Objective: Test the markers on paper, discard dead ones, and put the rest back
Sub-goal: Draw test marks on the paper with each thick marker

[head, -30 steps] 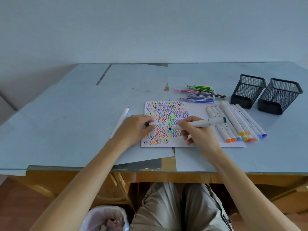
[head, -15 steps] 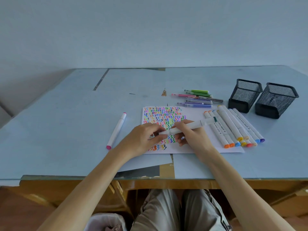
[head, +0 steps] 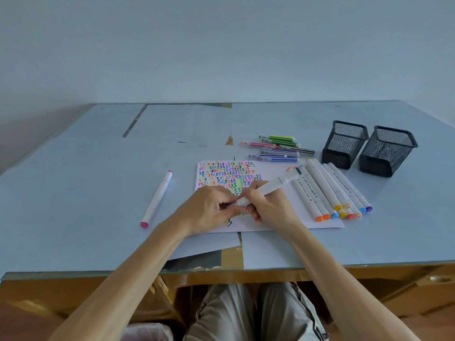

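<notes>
My right hand (head: 267,207) grips a white marker (head: 275,184) with a dark green end, lying slanted over the white paper (head: 275,173) full of coloured squiggles. My left hand (head: 209,209) pinches the marker's near end, where a white cap sits. Whether the cap is fully pushed on is hidden by the fingers. A row of several white markers (head: 330,190) with coloured ends lies on the paper's right side. One white marker with pink ends (head: 157,198) lies alone on the table to the left.
Two black mesh pen holders (head: 343,143) (head: 386,151) stand at the right, beyond the markers. Several thin coloured pens (head: 278,147) lie behind the paper. A bin with a white bag (head: 147,332) sits under the table (head: 73,180) near my knees.
My hands came together: the left hand brought the cap onto the marker's near end, and both hands shifted toward me over the paper's lower part.
</notes>
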